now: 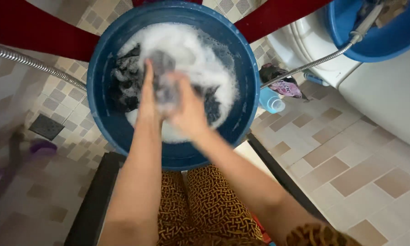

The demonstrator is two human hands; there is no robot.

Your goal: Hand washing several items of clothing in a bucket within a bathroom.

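Both your hands are over the blue basin (pixel 123 132), which is full of white foam (pixel 200 59) and dark clothes (pixel 123 86). Your left hand (pixel 149 98) and your right hand (pixel 187 109) press together around a grey wet cloth (pixel 161 68), held just above the suds; the picture is blurred there, so single fingers I cannot tell. A metal hose (pixel 27 61) lies left of the basin. A light blue bottle (pixel 271 101) lies on the tiled floor (pixel 351 159) at its right.
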